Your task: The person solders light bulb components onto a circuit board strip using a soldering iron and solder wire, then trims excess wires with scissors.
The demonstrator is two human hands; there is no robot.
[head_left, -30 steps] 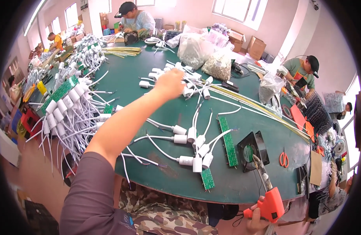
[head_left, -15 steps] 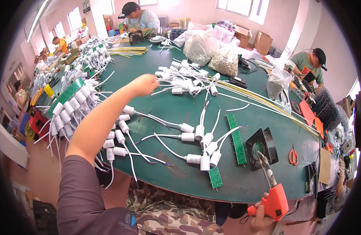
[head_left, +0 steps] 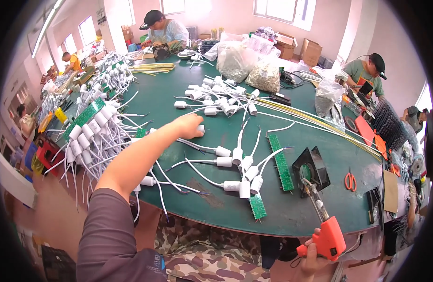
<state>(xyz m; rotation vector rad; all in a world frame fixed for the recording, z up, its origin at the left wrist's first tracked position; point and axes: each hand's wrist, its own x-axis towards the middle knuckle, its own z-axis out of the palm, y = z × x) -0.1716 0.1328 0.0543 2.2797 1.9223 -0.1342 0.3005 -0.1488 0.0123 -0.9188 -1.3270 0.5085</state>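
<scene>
My left hand [head_left: 190, 125] is closed round a white lamp holder [head_left: 200, 131], only partly visible past its fingers, over the middle of the table. In my right hand [head_left: 311, 256], at the lower right, is a red soldering gun [head_left: 330, 238]. Its metal tip points up toward a black square fan [head_left: 311, 171]. Between the hands lie several white lamp holders [head_left: 224, 161] with wires, some resting near a small green circuit board [head_left: 257, 207]. A longer green circuit board strip [head_left: 280, 162] lies left of the fan.
Wired lamp holders are piled at the left [head_left: 92, 134] and far middle [head_left: 221, 94]. Yellowish rods [head_left: 320, 124] cross the table's right side. Orange-handled scissors [head_left: 350, 182] lie right of the fan. Plastic bags [head_left: 236, 61] stand farther back. Other people work at the far side.
My left hand has drawn back from the far lamp holder pile toward me, bringing a white lamp holder. My right hand keeps the soldering gun in nearly the same place.
</scene>
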